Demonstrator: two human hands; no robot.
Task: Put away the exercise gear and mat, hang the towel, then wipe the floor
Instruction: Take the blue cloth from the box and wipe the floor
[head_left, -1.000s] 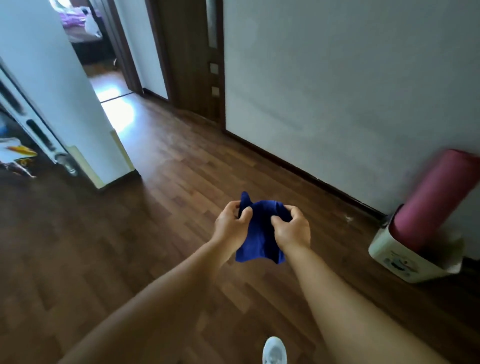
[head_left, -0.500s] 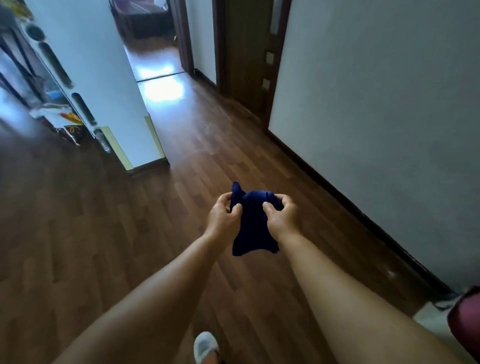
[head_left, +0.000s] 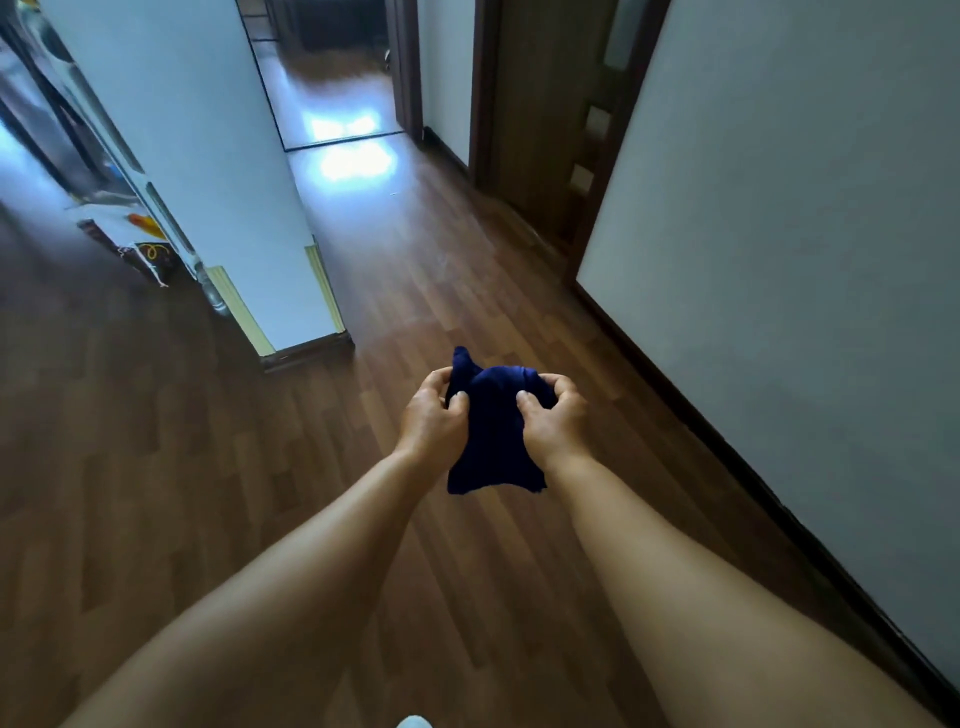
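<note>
Gripping the blue towel at frame centre, left hand and right hand both pinch it; hanging and wiping the floor look undone.

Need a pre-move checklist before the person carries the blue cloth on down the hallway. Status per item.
1. Left hand grips the blue cloth: ok.
2. Right hand grips the cloth: ok.
3. Cloth off the wooden floor, bunched between both hands, lower edge hanging free: ok.
4. Floor ahead toward the open doorway free of objects: ok in what shows.
5. Clutter beside the white partition, on the left, out of the path: ok.
6. Hook or rail for hanging in view: not ok, none shows.
</note>
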